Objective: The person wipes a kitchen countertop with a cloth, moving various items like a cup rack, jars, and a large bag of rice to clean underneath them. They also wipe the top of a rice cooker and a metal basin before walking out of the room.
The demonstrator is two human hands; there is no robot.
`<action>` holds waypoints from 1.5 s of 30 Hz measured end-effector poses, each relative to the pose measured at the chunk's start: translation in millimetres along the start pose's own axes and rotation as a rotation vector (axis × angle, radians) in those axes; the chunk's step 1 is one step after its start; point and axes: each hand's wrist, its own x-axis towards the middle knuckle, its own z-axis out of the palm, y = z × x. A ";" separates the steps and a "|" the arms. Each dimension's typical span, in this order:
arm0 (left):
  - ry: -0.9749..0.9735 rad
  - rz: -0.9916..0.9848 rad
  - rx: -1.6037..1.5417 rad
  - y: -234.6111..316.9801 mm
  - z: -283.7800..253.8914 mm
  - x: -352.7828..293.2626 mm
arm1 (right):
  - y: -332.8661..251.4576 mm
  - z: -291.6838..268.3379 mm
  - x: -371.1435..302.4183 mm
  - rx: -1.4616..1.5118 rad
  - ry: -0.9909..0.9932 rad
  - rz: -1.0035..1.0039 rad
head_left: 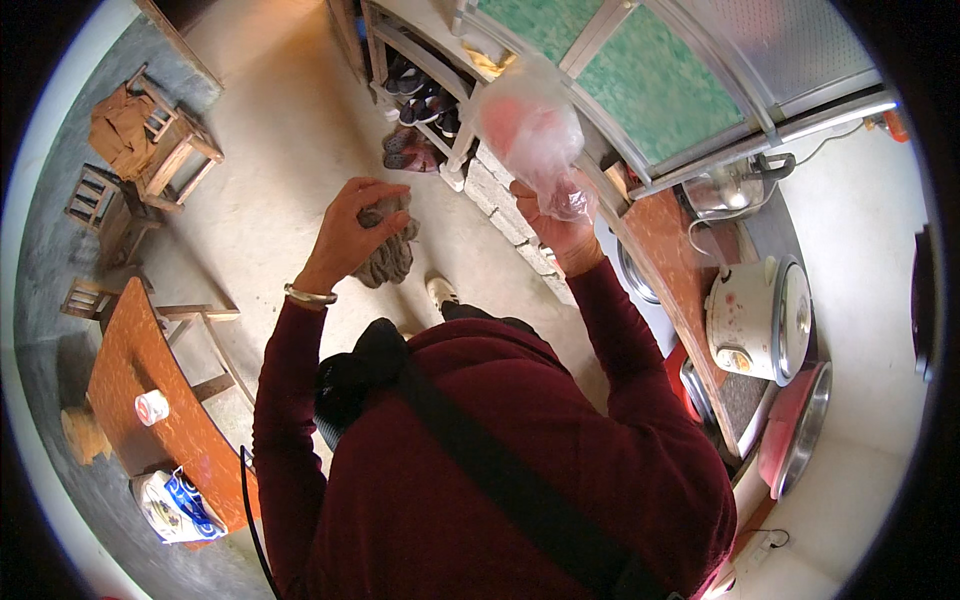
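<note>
My left hand (350, 232) is closed, thumb and fingers curled round a grey-brown knitted bundle (388, 258) that looks like a work glove and hangs below the fingers over the floor. Raised to the right, my right hand (556, 228) grips the gathered end of a clear plastic bag (535, 115). Something pinkish red shows through the bag's puffed upper part; its kind cannot be made out. The two hands are apart, with the bag farther off than the glove.
A wooden shoe rack (440, 110) stands ahead beside a green-panelled cabinet (670, 80). Along the right, a counter holds a rice cooker (745, 320) and a kettle (725, 190); a red basin (795, 430) leans nearby. At left are a wooden table (140, 350) and several small chairs (180, 160).
</note>
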 end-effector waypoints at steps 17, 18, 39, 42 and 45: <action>-0.101 -0.345 -0.747 6.0 1.8 17.6 | 27.1 9.4 0.3 -0.675 -0.035 0.140; -0.077 -0.360 -0.795 5.9 2.7 17.5 | 26.2 7.0 1.4 -0.624 -0.031 0.111; -0.200 -0.219 -0.755 34.2 21.4 24.3 | 13.1 -6.3 5.8 -0.770 -0.096 -0.342; -0.162 -0.223 -0.820 41.6 24.6 27.5 | 20.4 9.8 -3.7 -0.814 -0.005 -0.416; -0.118 -0.187 -0.784 45.2 30.6 32.2 | 16.5 0.0 -6.2 -0.823 0.008 -0.467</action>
